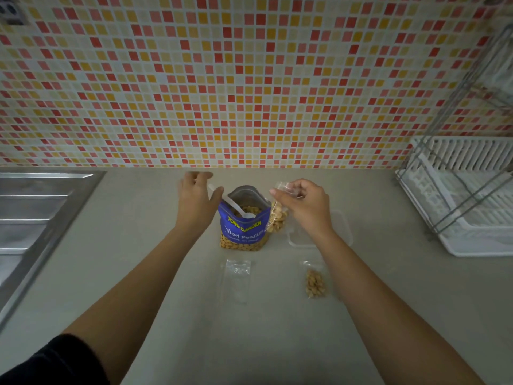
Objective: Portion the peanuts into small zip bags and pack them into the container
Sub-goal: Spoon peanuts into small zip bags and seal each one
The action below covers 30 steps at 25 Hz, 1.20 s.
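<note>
Peanut bag [244,226] is standing open on the counter [249,343], a white spoon [236,204] resting in its mouth, bowl down on the nuts, handle leaning out toward 10 o'clock. Right hand [305,204] is pinching the top of a part-filled small bag [277,222], which is hanging at 3 o'clock, right against the peanut bag's side. Left hand [195,201] is hovering at 9 o'clock, fingers spread and blurred, thumb beside the spoon handle, apparently not gripping it. Clear container [342,229] is sitting at 4 o'clock, partly under the right wrist. One filled bag [315,282] is lying at 5 o'clock, an unfilled bag [237,279] at 6. Sink [41,204] is far off at 9, dish rack [458,195] at 3. The hanging portion looks close to the filled bag's, so sealing is probably the step in hand. Best approach: keep it upright, shake nuts below the zip track, bring the left hand over to press the strip end to end while easing air out, then lay it flat in the container.
</note>
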Available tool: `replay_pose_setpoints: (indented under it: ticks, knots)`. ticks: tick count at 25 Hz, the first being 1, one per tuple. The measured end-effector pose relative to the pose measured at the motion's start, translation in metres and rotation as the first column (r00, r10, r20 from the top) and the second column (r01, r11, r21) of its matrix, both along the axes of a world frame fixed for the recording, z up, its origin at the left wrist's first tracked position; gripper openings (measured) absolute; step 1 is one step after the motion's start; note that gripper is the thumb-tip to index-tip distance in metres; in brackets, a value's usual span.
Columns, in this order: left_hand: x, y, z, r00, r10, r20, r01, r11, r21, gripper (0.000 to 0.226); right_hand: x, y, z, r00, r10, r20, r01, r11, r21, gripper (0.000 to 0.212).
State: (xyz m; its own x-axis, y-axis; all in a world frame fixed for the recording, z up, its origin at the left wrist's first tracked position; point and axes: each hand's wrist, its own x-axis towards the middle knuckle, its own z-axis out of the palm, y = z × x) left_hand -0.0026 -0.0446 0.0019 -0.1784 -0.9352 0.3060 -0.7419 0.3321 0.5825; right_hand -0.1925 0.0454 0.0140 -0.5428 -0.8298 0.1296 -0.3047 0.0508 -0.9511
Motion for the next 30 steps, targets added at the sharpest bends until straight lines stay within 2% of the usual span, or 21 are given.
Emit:
replay_pose_setpoints:
  ticks: [1,2,3,5,6,9,12,15,17,19,20,21,24,27,30]
  knots:
    - [-0.002,0.014,0.001,0.997,-0.066,-0.032,0.062,0.993,-0.101,0.028,0.000,0.002,-0.002,1.000,-0.008,0.013,0.008,1.000,-0.008,0.027]
    - [-0.005,0.030,0.002,0.980,-0.171,-0.102,0.162,0.983,-0.086,0.022,0.001,0.004,-0.005,0.999,-0.018,0.033,0.019,1.000,-0.015,0.027]
    - [-0.010,0.046,0.003,0.948,-0.258,-0.189,0.271,0.961,0.048,0.019,0.002,0.006,-0.009,0.998,-0.027,0.050,0.027,1.000,-0.011,0.028]
    - [-0.023,0.073,-0.007,0.865,-0.305,-0.398,0.463,0.792,0.399,0.023,0.005,0.011,-0.018,0.998,-0.030,0.054,0.029,0.999,0.020,0.030]
    - [-0.028,0.080,-0.017,0.829,-0.270,-0.490,0.511,0.721,0.467,0.026,0.007,0.013,-0.022,0.998,-0.024,0.058,0.022,0.999,0.041,0.031]
    - [-0.039,0.087,-0.043,0.756,-0.096,-0.648,0.515,0.699,0.497,0.016,0.007,0.024,-0.031,0.993,-0.011,0.118,-0.002,0.994,0.109,0.029]
    - [-0.044,0.095,-0.056,0.715,0.005,-0.699,0.530,0.649,0.547,0.003,-0.006,0.040,-0.043,0.953,0.087,0.289,-0.140,0.976,0.169,0.018]
    - [-0.046,0.105,-0.072,0.722,0.024,-0.691,0.556,0.575,0.601,0.010,-0.017,0.060,-0.061,0.930,0.171,0.325,-0.247,0.946,0.211,0.008]
    - [-0.048,0.111,-0.085,0.760,-0.036,-0.649,0.556,0.554,0.620,0.013,-0.021,0.069,-0.075,0.948,0.117,0.296,-0.189,0.955,0.228,0.006]
    - [-0.051,0.120,-0.093,0.786,-0.042,-0.617,0.527,0.568,0.633,0.009,-0.023,0.077,-0.090,0.978,0.049,0.201,-0.102,0.959,0.263,0.007]
    - [-0.053,0.125,-0.099,0.796,-0.005,-0.605,0.501,0.566,0.655,0.004,-0.024,0.081,-0.099,0.993,0.035,0.112,-0.068,0.952,0.300,0.009]
    - [-0.054,0.130,-0.105,0.808,0.042,-0.588,0.465,0.568,0.679,0.008,-0.024,0.085,-0.107,0.999,0.031,0.017,-0.035,0.939,0.341,0.013]
    - [-0.056,0.140,-0.128,0.859,0.109,-0.501,0.328,0.635,0.700,0.028,-0.020,0.090,-0.130,0.989,0.004,-0.148,0.059,0.908,0.414,0.019]
    - [-0.061,0.146,-0.138,0.938,-0.002,-0.347,0.230,0.753,0.616,0.022,-0.015,0.085,-0.142,0.945,0.018,-0.328,0.143,0.875,0.462,0.024]
    - [-0.067,0.143,-0.144,0.971,-0.128,-0.203,0.220,0.810,0.544,0.025,-0.013,0.078,-0.149,0.887,0.086,-0.455,0.172,0.851,0.496,0.025]
